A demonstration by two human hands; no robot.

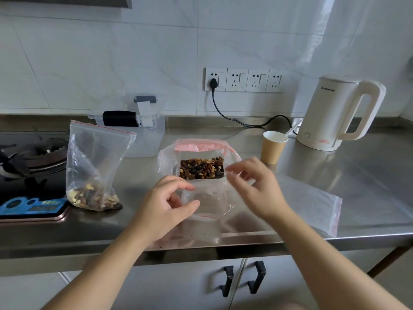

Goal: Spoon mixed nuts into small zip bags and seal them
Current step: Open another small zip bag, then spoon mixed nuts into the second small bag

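Note:
An empty small zip bag (pixel 209 199) is held just above the steel counter (pixel 357 175), its mouth facing the wall. My left hand (pixel 166 205) curls thumb and forefinger round the bag's left edge. My right hand (pixel 253 186) pinches its upper right rim; those fingers are blurred. Right behind it a large open bag of mixed nuts (pixel 201 167) stands with its pink zip rim rolled down. At the left stands another zip bag (pixel 93 171) with nuts in its bottom. A white spoon (pixel 290 132) leans in a brown paper cup (pixel 272 151).
A flat empty zip bag (pixel 312 204) lies right of my hands. A white kettle (pixel 335 113) stands at the back right, its cord running to the wall sockets. A clear plastic box (pixel 138 130) sits at the back, a gas stove (pixel 33 157) at the left.

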